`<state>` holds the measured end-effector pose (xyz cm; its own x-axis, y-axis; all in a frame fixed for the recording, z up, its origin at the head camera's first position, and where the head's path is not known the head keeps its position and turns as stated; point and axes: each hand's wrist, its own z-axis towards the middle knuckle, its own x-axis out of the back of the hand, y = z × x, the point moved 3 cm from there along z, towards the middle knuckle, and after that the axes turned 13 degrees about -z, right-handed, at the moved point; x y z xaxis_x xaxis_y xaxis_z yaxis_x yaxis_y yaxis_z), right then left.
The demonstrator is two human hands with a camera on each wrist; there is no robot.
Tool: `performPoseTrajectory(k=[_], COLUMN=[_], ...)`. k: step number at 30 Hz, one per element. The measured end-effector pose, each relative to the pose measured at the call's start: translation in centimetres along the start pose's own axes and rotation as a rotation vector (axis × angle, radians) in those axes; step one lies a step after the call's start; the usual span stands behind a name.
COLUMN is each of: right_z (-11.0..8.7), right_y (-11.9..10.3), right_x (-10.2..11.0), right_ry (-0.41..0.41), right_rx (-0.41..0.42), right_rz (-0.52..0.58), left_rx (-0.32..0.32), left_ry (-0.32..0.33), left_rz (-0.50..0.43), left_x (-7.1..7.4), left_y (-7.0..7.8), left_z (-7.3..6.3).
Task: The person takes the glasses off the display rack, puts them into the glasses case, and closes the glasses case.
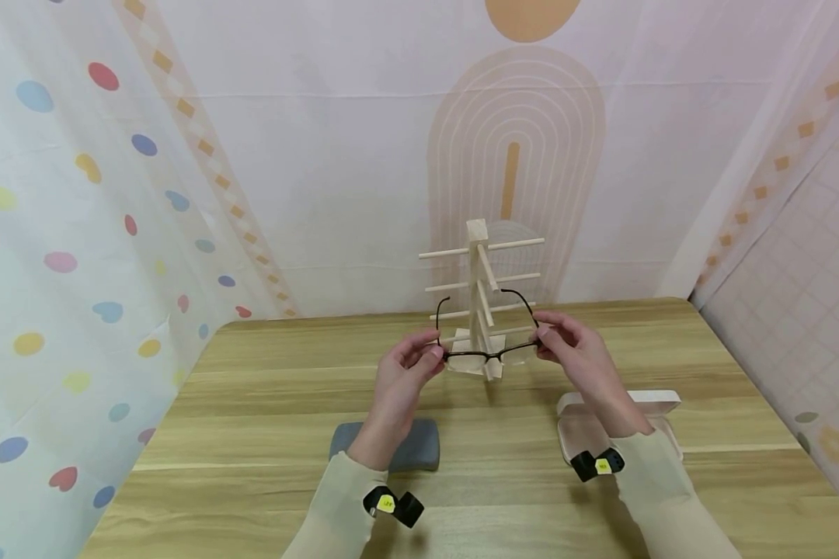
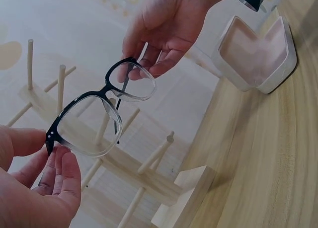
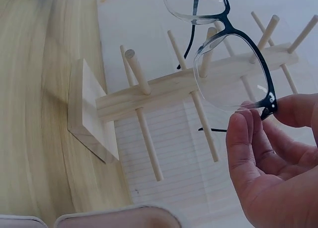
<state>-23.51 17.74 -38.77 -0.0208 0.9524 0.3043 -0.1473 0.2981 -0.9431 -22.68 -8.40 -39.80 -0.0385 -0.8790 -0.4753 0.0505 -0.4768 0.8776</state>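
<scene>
A pair of eyeglasses (image 1: 492,356) with a black upper rim and clear lower rim is held up in front of a wooden display stand (image 1: 474,295). My left hand (image 1: 407,369) pinches its left hinge corner between thumb and fingers. At the other hinge corner, my right hand (image 1: 579,353) pinches the frame the same way. Both temples are unfolded and point toward the stand, among its pegs (image 3: 144,143). From these views I cannot tell whether the glasses touch a peg. The stand's square base (image 2: 184,198) rests on the table.
A closed grey-blue glasses case (image 1: 419,444) lies on the wooden table (image 1: 266,411) near my left forearm. Under my right wrist stands an open white case with a pink lining (image 2: 258,51). A patterned curtain (image 1: 322,171) hangs behind the table.
</scene>
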Motion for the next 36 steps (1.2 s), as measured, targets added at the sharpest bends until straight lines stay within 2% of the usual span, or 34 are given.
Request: performPoseTrajectory(k=[12,26,33,36], right_z=[-1.6,-3.5,-4.4,-4.7], right_y=[-0.1,-0.5,-0.8,-0.8], right_x=[0.4,0.7,1.0,1.0], right_ry=[0.004,-0.005,-0.004,-0.005], right_rx=[0.021,0.056,0.072,0.08], right_rz=[-0.094,-0.133,-0.226,-0.229], left_rx=[0.018,0.053,0.049,0.043], left_ry=[0.001,-0.004,-0.013,-0.02], left_rz=[0.042,0.072,0.11,0.123], left_x=[-0.2,-0.1,0.0,-0.1], left_y=[0.1,-0.3,-0.4,-0.3], left_z=[-1.5,-3.3,-4.1,-4.4])
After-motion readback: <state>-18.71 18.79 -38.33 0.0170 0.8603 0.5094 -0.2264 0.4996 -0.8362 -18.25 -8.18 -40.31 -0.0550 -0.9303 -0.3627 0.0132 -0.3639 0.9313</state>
